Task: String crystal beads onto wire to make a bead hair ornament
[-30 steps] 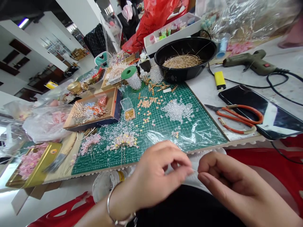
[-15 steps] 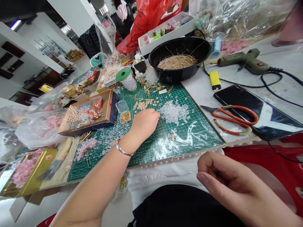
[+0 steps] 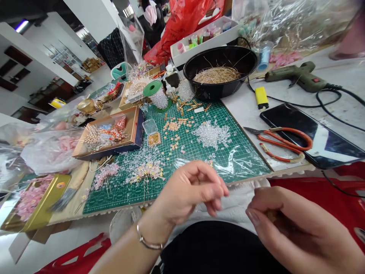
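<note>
My left hand, with a silver bangle on the wrist, hangs over the front edge of the green cutting mat. Its thumb and forefinger are pinched; whatever is between them is too small to name. To its right my right hand is curled closed above my lap, with something small and yellowish partly showing inside the fingers. On the mat lie a pile of clear beads, peach-coloured flower beads and a small clear box of gold beads. A beaded hair comb lies left of my left hand.
Orange-handled scissors lie beside a dark tablet on the right, below a glue gun with its cable. A black bowl of wire pins stands at the back. An open box of beaded stems sits on the left.
My left hand has drawn back from the beads on the mat toward my right hand, fingers pinched. My right hand has shifted slightly right and stays curled.
</note>
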`<state>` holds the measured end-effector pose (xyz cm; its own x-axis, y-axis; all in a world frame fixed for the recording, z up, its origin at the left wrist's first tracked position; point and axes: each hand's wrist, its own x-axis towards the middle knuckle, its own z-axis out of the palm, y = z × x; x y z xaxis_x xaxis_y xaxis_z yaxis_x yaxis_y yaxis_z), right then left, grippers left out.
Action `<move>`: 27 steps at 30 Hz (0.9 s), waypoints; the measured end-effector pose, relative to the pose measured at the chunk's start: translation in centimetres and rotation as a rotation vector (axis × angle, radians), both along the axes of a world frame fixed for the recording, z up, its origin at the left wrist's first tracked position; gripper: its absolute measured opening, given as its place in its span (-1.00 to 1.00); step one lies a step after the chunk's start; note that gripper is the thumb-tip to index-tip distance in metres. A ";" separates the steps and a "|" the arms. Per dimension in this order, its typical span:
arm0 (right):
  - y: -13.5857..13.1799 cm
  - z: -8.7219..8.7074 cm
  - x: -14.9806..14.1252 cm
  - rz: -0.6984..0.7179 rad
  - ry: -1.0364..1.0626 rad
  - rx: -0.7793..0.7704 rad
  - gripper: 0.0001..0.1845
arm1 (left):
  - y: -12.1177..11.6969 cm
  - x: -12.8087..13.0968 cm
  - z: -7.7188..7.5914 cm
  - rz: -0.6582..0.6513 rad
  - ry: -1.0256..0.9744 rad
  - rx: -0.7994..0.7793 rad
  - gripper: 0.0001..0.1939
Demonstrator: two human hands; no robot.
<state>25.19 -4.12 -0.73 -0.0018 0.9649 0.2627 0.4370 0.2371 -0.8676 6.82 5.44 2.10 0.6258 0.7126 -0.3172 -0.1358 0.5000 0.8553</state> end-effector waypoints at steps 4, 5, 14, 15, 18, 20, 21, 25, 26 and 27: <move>-0.2 0.9 -1.2 -0.007 -0.083 0.127 -0.86 | -3.3 -0.1 -0.8 0.098 -0.152 -0.232 -0.77; -0.1 1.1 -1.4 0.005 -0.098 0.150 -0.87 | -3.6 -0.2 -0.8 0.123 -0.166 -0.244 -0.79; -0.3 1.1 -1.7 0.014 -0.183 0.201 -0.87 | -4.5 -0.7 -0.6 0.173 -0.222 -0.205 -0.90; -0.4 1.1 -1.7 0.013 -0.186 0.205 -0.86 | -4.6 -0.6 -0.7 0.171 -0.227 -0.196 -0.91; -0.3 1.2 -1.6 0.067 -0.174 0.240 -0.81 | -4.7 -0.6 -0.8 0.169 -0.216 -0.177 -0.92; -0.2 1.3 -1.5 0.101 -0.163 0.252 -0.78 | -4.8 -0.6 -0.7 0.171 -0.208 -0.168 -0.91; -0.2 1.4 -1.5 0.109 -0.160 0.251 -0.77 | -4.8 -0.7 -0.7 0.174 -0.207 -0.168 -0.92; -0.2 1.6 -1.6 0.089 -0.152 0.224 -0.78 | -4.9 -0.6 -0.5 0.170 -0.202 -0.170 -0.92; -0.2 1.6 -1.6 0.088 -0.145 0.219 -0.80 | -4.9 -0.6 -0.5 0.169 -0.202 -0.169 -0.92; -0.2 1.6 -1.6 0.091 -0.137 0.216 -0.81 | -4.9 -0.6 -0.5 0.169 -0.201 -0.168 -0.92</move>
<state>23.54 -4.35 0.85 -0.1358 0.8808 0.4535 0.5151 0.4538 -0.7271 6.18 0.56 1.64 0.5653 0.7598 -0.3213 -0.3870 0.5882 0.7101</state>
